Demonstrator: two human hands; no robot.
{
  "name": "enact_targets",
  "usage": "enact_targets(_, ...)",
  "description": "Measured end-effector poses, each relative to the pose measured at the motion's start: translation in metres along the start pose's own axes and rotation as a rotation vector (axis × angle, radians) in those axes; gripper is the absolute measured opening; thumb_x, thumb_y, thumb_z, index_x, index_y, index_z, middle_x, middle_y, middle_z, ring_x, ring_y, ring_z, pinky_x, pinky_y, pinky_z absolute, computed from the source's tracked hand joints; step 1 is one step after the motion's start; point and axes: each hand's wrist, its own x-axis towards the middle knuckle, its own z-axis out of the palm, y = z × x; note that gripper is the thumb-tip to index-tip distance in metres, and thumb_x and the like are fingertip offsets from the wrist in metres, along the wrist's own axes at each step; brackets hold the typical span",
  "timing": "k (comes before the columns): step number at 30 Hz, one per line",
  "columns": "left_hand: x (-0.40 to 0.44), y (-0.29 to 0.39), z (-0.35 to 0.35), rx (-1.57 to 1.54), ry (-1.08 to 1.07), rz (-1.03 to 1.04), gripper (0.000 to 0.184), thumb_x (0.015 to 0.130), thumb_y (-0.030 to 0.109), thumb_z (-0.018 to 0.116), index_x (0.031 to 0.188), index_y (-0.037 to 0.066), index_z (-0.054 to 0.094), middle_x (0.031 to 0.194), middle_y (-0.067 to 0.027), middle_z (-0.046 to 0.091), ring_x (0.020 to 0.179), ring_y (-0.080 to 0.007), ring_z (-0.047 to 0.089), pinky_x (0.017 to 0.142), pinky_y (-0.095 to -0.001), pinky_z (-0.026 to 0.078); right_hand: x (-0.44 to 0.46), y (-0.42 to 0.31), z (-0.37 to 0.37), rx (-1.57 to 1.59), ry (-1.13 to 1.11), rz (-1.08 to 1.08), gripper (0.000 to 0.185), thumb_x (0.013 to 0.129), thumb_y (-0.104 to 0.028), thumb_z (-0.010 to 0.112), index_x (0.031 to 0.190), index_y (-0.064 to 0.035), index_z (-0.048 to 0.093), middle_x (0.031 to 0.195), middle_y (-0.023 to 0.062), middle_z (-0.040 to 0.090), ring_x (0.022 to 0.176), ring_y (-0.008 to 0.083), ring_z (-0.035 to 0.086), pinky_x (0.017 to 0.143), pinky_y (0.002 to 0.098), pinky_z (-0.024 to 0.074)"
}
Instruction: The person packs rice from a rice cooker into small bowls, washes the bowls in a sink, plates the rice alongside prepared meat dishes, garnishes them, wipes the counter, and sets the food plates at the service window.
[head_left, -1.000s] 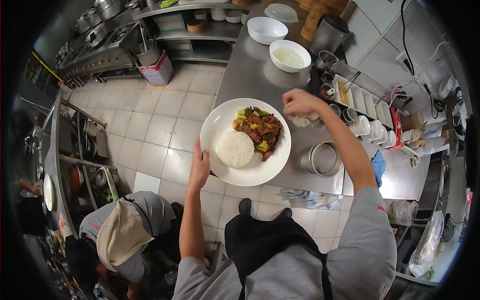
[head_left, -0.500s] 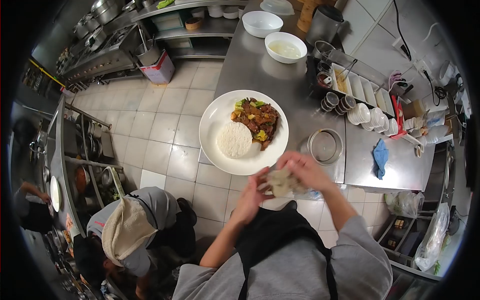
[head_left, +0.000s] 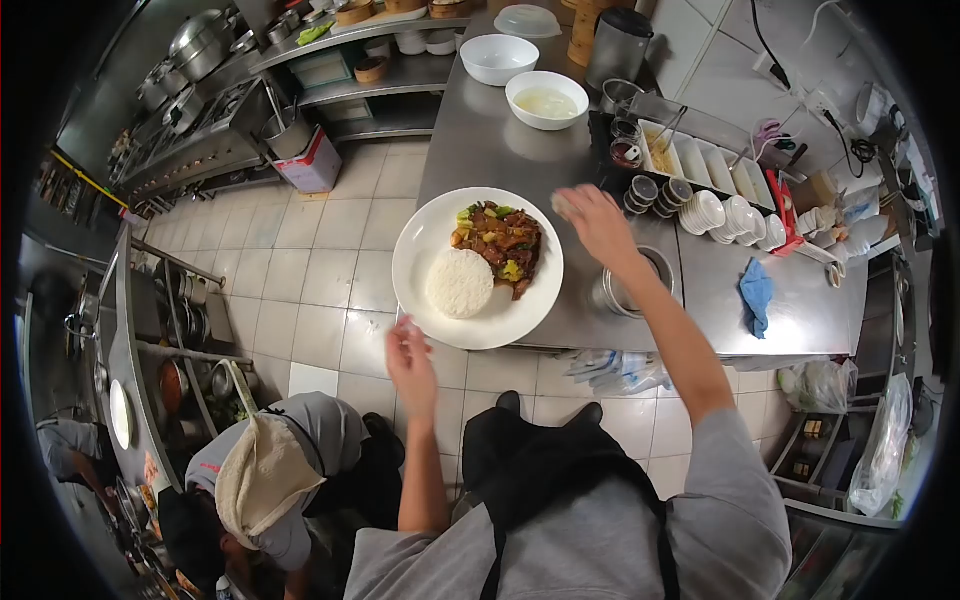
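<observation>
I hold my left hand, fingers loosely parted, near a plate of rice and meat on the counter; right of the plate, my right hand blurs, its grip unclear.

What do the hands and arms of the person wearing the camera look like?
The left hand and right hand have no gloves on. The forearms are bare too, with no watch or bracelet showing. Loose, plain grey short sleeves cover the upper arms.
</observation>
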Motion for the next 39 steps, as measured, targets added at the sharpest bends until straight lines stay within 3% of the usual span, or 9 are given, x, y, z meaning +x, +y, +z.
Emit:
enact_targets(5, 0.043, -0.025, -0.009, 0.021, -0.043, -0.261, 0.044, 0.091, 0.036, 0.037, 0.117, 0.001, 0.042, 0.074, -0.0026, 0.046, 0.061, -0.0098, 0.051, 0.049, -0.0218, 0.040, 0.037, 0.029, 0.045, -0.158, -0.281, -0.156, 0.021, 0.076, -0.008, 0.051, 0.095, -0.0154, 0.058, 0.093, 0.0069, 0.051, 0.088, 0.0282, 0.049, 0.074, 0.0355, 0.0457)
enact_targets(9, 0.052, -0.042, -0.007, -0.214, -0.343, -0.469, 0.045, 0.091, 0.039, 0.035, 0.112, 0.001, 0.044, 0.087, -0.0099, 0.055, 0.063, -0.0152, 0.056, 0.052, -0.0279, 0.046, 0.025, 0.027, 0.010, -0.246, -0.465, -0.263, 0.016, 0.076, -0.009, 0.051, 0.089, -0.0133, 0.060, 0.087, 0.0062, 0.052, 0.086, 0.0260, 0.050, 0.070, 0.0354, 0.0467)
enact_targets(11, 0.057, -0.044, -0.006, -0.355, -0.441, -0.539, 0.036, 0.088, 0.026, 0.037, 0.114, 0.000, 0.038, 0.100, -0.0158, 0.054, 0.074, -0.0230, 0.059, 0.062, -0.0348, 0.051, 0.016, 0.018, -0.028, -0.230, -0.478, -0.237, 0.014, 0.075, -0.012, 0.053, 0.087, -0.0124, 0.060, 0.087, 0.0063, 0.055, 0.084, 0.0251, 0.053, 0.070, 0.0343, 0.0468)
enact_targets(14, 0.056, -0.039, -0.003, -0.487, -0.538, -0.560, 0.038, 0.083, 0.015, 0.038, 0.116, -0.001, 0.031, 0.107, -0.0185, 0.050, 0.085, -0.0287, 0.058, 0.069, -0.0402, 0.052, -0.002, 0.006, -0.090, 0.245, -0.414, 0.114, 0.014, 0.077, -0.018, 0.057, 0.088, -0.0092, 0.058, 0.084, 0.0056, 0.057, 0.079, 0.0202, 0.057, 0.069, 0.0308, 0.0464)
enact_targets(19, 0.053, -0.047, 0.001, -0.465, -0.451, -0.577, 0.046, 0.075, 0.004, 0.038, 0.120, -0.001, 0.029, 0.110, -0.0210, 0.048, 0.093, -0.0344, 0.056, 0.069, -0.0468, 0.052, -0.104, 0.023, -0.160, 0.382, -0.202, 0.499, 0.026, 0.082, -0.026, 0.057, 0.090, -0.0028, 0.052, 0.079, 0.0046, 0.057, 0.073, 0.0140, 0.057, 0.065, 0.0261, 0.0459)
enact_targets(29, -0.010, -0.018, -0.011, -0.406, -0.336, -0.441, 0.040, 0.070, 0.009, 0.045, 0.107, -0.006, 0.047, 0.108, -0.0179, 0.052, 0.094, -0.0321, 0.055, 0.068, -0.0474, 0.049, -0.297, 0.080, -0.186, 1.084, 0.359, 1.243, 0.042, 0.089, -0.042, 0.042, 0.093, -0.0015, 0.053, 0.073, 0.0067, 0.059, 0.060, 0.0125, 0.057, 0.057, 0.0263, 0.0485)
enact_targets(33, -0.043, 0.031, -0.009, -0.328, -0.263, -0.417, 0.047, 0.067, 0.011, 0.048, 0.111, -0.003, 0.041, 0.110, -0.0193, 0.050, 0.095, -0.0325, 0.055, 0.069, -0.0482, 0.052, -0.327, 0.137, -0.253, 1.385, 0.311, 0.910, 0.058, 0.089, -0.053, 0.028, 0.109, -0.0019, 0.047, 0.099, 0.0138, 0.057, 0.080, 0.0181, 0.059, 0.070, 0.0321, 0.0500)
enact_targets(36, -0.090, 0.091, 0.019, -0.330, -0.344, -0.431, 0.050, 0.067, 0.010, 0.047, 0.115, -0.003, 0.040, 0.115, -0.0187, 0.047, 0.099, -0.0306, 0.053, 0.073, -0.0458, 0.051, -0.347, 0.174, -0.310, 1.345, 0.715, 0.835, 0.060, 0.087, -0.056, 0.025, 0.124, -0.0104, 0.037, 0.117, 0.0143, 0.047, 0.092, 0.0229, 0.056, 0.075, 0.0373, 0.0490)
enact_targets(39, -0.138, 0.124, 0.075, -0.394, -0.364, -0.394, 0.052, 0.068, 0.008, 0.046, 0.119, -0.003, 0.038, 0.118, -0.0169, 0.047, 0.105, -0.0282, 0.051, 0.082, -0.0449, 0.048, -0.388, 0.206, -0.275, 1.752, 0.801, 0.501, 0.059, 0.086, -0.058, 0.023, 0.129, -0.0195, 0.031, 0.124, 0.0144, 0.042, 0.100, 0.0327, 0.052, 0.080, 0.0452, 0.0460)
